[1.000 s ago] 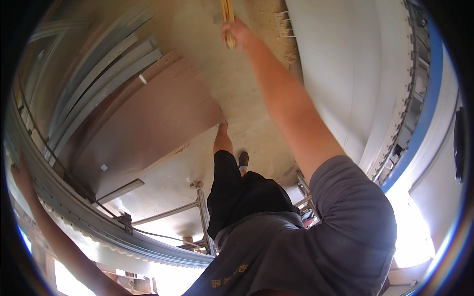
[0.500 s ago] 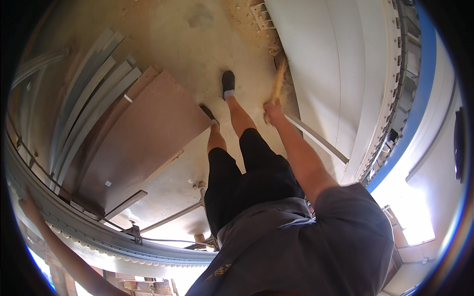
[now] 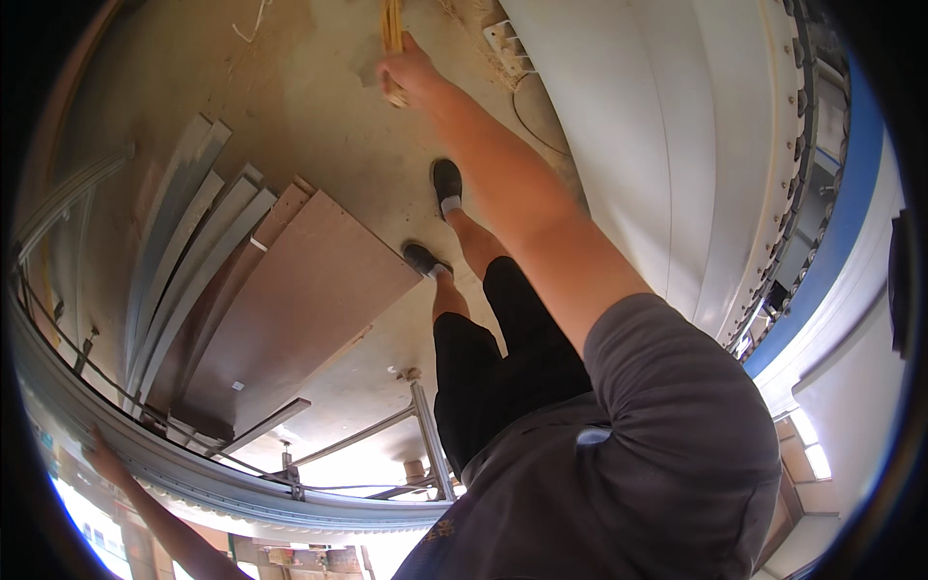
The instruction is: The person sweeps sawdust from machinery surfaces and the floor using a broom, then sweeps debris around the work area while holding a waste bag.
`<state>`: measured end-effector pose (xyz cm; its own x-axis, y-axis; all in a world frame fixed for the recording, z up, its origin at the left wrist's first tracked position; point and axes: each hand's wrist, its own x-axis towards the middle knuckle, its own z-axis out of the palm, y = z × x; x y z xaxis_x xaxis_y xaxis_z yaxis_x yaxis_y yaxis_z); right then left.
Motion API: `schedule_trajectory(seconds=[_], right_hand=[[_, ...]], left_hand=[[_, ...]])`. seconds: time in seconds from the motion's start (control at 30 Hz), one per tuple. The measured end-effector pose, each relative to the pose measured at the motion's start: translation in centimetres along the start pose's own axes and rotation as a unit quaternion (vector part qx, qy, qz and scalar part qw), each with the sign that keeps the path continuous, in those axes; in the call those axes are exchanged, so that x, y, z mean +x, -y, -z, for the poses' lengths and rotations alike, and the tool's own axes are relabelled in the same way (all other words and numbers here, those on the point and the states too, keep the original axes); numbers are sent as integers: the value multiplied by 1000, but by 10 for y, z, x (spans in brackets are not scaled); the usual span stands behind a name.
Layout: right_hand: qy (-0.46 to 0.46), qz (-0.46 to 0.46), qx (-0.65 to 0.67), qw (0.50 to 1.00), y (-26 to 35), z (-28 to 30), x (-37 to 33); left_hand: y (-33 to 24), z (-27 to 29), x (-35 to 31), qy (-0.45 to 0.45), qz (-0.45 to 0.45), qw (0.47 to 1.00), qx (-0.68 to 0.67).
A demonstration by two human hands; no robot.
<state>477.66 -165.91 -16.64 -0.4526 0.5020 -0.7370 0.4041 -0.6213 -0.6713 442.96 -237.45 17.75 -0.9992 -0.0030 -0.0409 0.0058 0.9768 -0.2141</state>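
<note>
My right hand [image 3: 411,72] reaches far out over the dusty floor and is closed around a pale yellow wooden stick [image 3: 391,29] that runs off the top of the picture. My left hand [image 3: 101,454] is at the lower left, fingers on the edge of a long grey metal rail [image 3: 193,474] that curves across the bottom. Below me are my two black shoes [image 3: 447,184], one ahead of the other.
A brown board [image 3: 300,300] lies on the floor beside several grey metal profiles [image 3: 184,261]. A big white panel [image 3: 657,145] with a studded edge fills the right side. A thin metal stand [image 3: 425,435] rises under the rail. A small white bracket [image 3: 507,43] lies nearby.
My right hand, with the stick, dropped toward my feet half a second ago and has now swung back out to the top. My feet have shifted. The left hand stays on the rail.
</note>
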Motion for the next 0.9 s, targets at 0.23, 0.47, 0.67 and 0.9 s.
schedule_trajectory(seconds=[0.23,0.47,0.67,0.9], right_hand=[[-132,-36,-454,880,-57,126,-157],[-130,-237,-402,874,-144,152,-205],[8,-251,-263,932,-63,157,-269],[-57,-181,-172,966,-93,168,-221]], left_hand=[[-9,-1,-8,-7,34,999,10],[-24,-2,-13,3,49,999,-13],[-39,12,-27,-8,46,999,-6],[-16,-1,-16,-41,15,998,36]])
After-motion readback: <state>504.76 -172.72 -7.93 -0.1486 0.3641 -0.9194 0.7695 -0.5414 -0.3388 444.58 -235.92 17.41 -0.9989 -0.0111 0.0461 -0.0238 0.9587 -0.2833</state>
